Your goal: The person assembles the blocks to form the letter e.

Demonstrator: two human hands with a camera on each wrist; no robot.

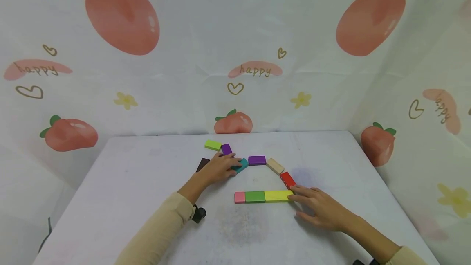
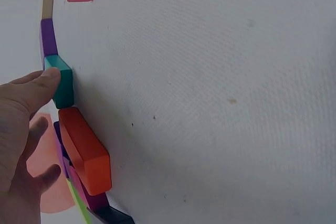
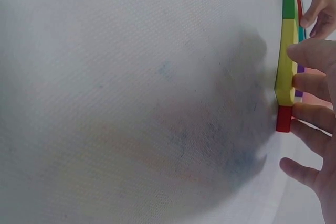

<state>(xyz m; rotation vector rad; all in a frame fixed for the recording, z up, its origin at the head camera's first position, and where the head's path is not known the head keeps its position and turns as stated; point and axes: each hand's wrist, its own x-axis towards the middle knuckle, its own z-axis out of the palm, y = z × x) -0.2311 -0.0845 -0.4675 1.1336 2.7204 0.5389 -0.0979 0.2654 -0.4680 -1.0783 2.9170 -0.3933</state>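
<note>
With thumb and index finger, my left hand (image 1: 218, 168) pinches a teal block (image 1: 241, 166) in a curved row at the middle of the table. An orange block (image 2: 86, 150) sits just beside the teal one in the left wrist view; in the head view the hand covers it. My right hand (image 1: 325, 211) is spread, with fingertips resting at the right end of a yellow block (image 1: 277, 196) and by a red block (image 1: 288, 180). The yellow block forms a straight bar with a green block (image 1: 255, 197) and a pink block (image 1: 240, 197).
A purple block (image 1: 256, 160) and a beige block (image 1: 275, 166) continue the curve between teal and red. Behind the left hand lie a lime block (image 1: 213, 145), another purple block (image 1: 226, 149) and a dark block (image 1: 202, 164). A printed cloth (image 1: 191, 60) hangs behind the white table (image 1: 121, 199).
</note>
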